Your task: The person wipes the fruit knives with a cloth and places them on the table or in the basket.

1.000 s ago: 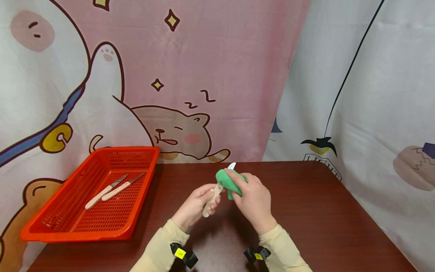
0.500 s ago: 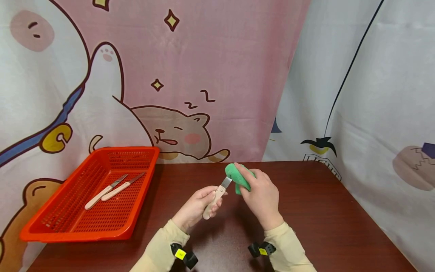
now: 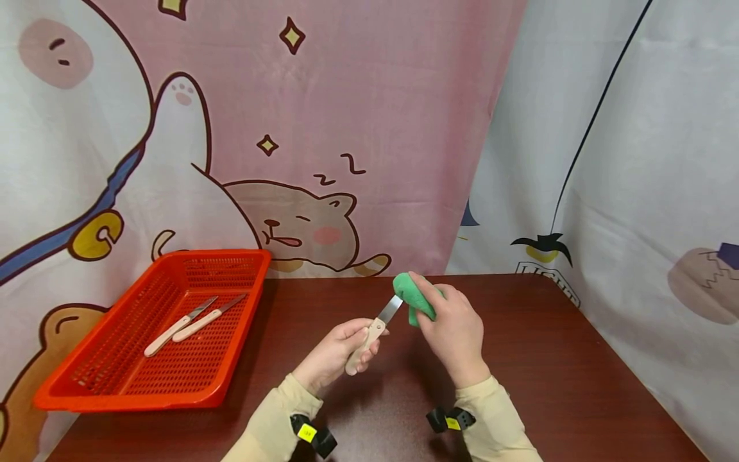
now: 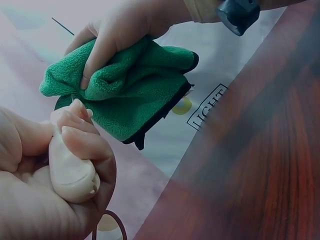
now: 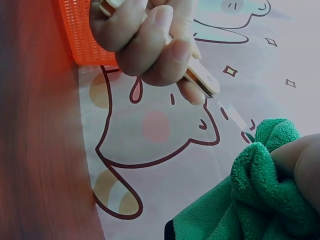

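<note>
My left hand (image 3: 337, 354) grips the cream handle of a folding knife (image 3: 367, 345), its blade out and angled up to the right. In the left wrist view the fingers curl round the butt of the handle (image 4: 72, 172). My right hand (image 3: 453, 324) pinches a bunched green cloth (image 3: 412, 295) round the tip end of the blade, so the tip is hidden. The right wrist view shows bare blade (image 5: 234, 117) between the handle and the green fleecy folds (image 5: 260, 185). A dark edging runs along the cloth in the left wrist view.
On the left of the dark wooden table (image 3: 548, 359) stands an orange-red plastic basket (image 3: 222, 378). Inside it lie two similar knives, one on the left (image 3: 167, 335) and one on the right (image 3: 197, 325), blades out. Printed curtains (image 3: 404, 128) hang behind the table.
My right hand and the cloth have slid up and right along the blade, toward its tip. More blade shows above the handle. My left hand has barely moved.
</note>
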The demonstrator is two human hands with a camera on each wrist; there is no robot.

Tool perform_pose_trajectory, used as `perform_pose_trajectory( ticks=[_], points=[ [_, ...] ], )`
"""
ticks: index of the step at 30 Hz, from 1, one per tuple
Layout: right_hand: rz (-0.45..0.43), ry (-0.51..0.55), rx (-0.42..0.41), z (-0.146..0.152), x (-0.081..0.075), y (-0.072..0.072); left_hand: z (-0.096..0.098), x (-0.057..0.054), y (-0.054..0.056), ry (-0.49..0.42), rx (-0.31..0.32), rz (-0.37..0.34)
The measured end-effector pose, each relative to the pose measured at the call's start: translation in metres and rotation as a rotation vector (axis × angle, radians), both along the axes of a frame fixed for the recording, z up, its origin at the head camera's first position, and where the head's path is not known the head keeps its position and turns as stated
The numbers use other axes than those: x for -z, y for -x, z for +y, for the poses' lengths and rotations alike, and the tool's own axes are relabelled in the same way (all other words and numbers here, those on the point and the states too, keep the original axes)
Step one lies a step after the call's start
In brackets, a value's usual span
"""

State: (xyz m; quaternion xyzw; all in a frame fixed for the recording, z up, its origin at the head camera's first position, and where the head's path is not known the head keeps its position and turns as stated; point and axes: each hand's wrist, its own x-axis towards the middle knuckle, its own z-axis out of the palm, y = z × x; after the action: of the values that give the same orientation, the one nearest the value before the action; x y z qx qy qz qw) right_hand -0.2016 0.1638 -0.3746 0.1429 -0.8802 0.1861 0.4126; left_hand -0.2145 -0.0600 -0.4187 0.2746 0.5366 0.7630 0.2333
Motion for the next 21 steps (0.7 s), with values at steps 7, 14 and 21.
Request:
perform_pose_trajectory(
  ticks=[7,14,21],
  points=[
    [-0.006,0.006,0.016,0.005,0.0,0.001,0.0,0.0,0.0,-0.009,0.015,-0.009],
    [-0.006,0.017,0.03,0.009,-0.002,0.002,0.0,0.002,0.0,0.007,0.007,0.0],
    [-0.013,0.028,0.046,0.014,-0.003,0.002,-0.001,0.001,0.0,0.021,-0.008,0.004]
  ],
)
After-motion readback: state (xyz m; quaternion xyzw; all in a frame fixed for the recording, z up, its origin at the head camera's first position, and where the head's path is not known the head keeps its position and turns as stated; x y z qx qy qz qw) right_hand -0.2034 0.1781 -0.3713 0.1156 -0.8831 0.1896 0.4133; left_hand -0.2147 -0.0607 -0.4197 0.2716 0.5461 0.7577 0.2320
